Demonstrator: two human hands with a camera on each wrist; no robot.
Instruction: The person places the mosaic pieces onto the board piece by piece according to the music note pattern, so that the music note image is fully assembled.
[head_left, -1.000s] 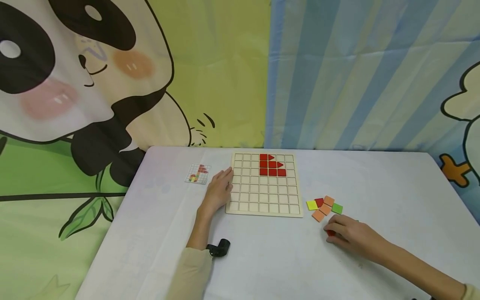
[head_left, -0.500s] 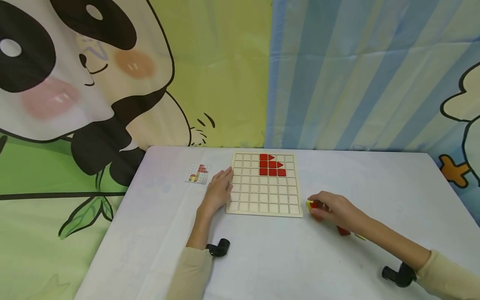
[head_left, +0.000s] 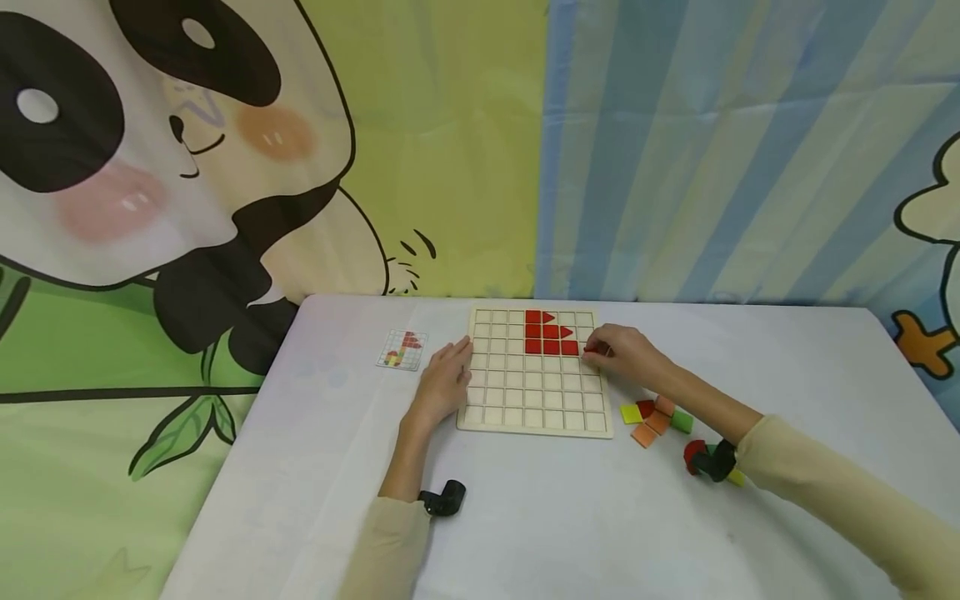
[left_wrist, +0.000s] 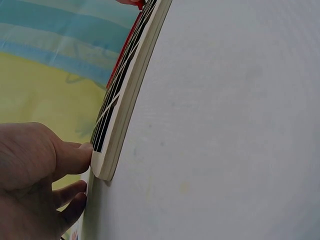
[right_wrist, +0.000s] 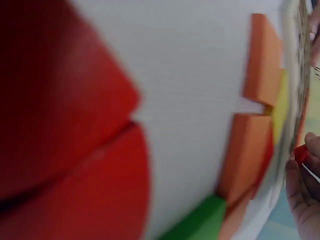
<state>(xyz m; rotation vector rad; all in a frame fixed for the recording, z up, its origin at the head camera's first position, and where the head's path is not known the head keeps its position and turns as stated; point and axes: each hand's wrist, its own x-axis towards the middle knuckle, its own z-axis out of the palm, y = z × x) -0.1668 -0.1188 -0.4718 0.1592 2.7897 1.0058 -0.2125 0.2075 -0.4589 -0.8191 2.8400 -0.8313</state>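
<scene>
A light wooden board (head_left: 525, 400) with a grid of square cells lies on the table. Red tiles (head_left: 551, 332), square and triangular, fill part of three rows near its far side. Along the board's left edge rests my left hand (head_left: 438, 387), fingers extended; in the left wrist view its thumb (left_wrist: 75, 156) touches the frame's corner. My right hand (head_left: 628, 352) is at the board's right edge, beside the lowest red row, and pinches a small red tile (right_wrist: 300, 153) between thumb and fingers. The tile's exact shape is mostly hidden by the fingertips.
Left of the board lies a small pattern card (head_left: 402, 349). Right of it is a loose group with orange tiles (head_left: 657, 422), a yellow tile (head_left: 632, 413), a red tile (head_left: 646, 408) and a green tile (head_left: 682, 421). More red pieces (head_left: 693, 456) lie partly under the right wrist camera (head_left: 717, 461).
My right hand has gone from the loose tiles up and left to the board's right edge, carrying a red tile. The left hand stays at the board's left edge.
</scene>
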